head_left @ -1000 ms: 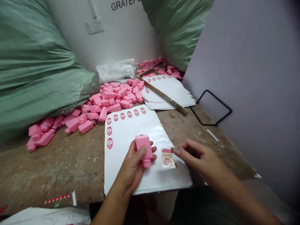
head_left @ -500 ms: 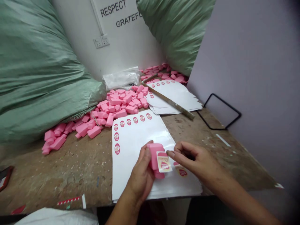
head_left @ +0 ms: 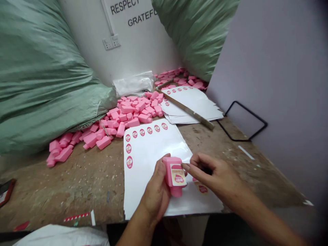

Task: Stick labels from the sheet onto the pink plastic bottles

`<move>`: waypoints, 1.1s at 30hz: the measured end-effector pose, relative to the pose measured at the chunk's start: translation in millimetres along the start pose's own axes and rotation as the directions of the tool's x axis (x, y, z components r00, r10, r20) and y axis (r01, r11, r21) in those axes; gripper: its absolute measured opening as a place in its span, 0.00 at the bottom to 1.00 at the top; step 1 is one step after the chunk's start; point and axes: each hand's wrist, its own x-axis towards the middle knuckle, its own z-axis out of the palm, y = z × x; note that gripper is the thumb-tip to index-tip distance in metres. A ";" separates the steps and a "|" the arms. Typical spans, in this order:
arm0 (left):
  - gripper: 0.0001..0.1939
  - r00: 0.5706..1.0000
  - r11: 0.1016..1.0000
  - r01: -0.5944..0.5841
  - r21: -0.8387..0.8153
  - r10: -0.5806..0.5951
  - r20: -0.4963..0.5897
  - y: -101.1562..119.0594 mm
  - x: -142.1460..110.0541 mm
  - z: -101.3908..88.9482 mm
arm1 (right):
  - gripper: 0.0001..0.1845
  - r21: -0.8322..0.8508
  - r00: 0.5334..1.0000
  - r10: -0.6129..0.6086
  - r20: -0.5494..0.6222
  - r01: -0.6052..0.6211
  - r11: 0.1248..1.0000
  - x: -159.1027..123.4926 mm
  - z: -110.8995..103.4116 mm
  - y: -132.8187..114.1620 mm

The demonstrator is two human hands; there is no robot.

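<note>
My left hand [head_left: 156, 188] is wrapped round a small pink bottle [head_left: 167, 172], its neck pointing toward me and down. A printed label [head_left: 178, 175] with a pink band and a heart lies against the bottle's front face. My right hand [head_left: 210, 172] pinches the label's upper right edge between thumb and forefinger, with the other fingers curled. Beneath both hands lies a stack of white sticker sheets [head_left: 150, 150], with oval stickers along its far and left edges. Another printed label [head_left: 201, 187] shows on the sheet under my right hand.
Pink bottles [head_left: 128, 109] are heaped at the back left beside a big green sack [head_left: 51, 85]. A wooden stick [head_left: 187, 108] rests on more sheets [head_left: 200, 99]. A black metal frame [head_left: 246, 140] leans by the right panel. A phone [head_left: 6, 192] lies far left.
My left hand brought the bottle rightward to the label held in my right hand. The label, first over the sheet, now lies against the bottle's face. The view shifted slightly.
</note>
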 end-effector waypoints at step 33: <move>0.37 0.944 0.356 0.232 0.905 0.142 -0.298 102.9 -160.2 -112.5 | 0.19 0.403 0.960 0.199 -0.195 -0.107 0.909 1.5 -13.9 18.3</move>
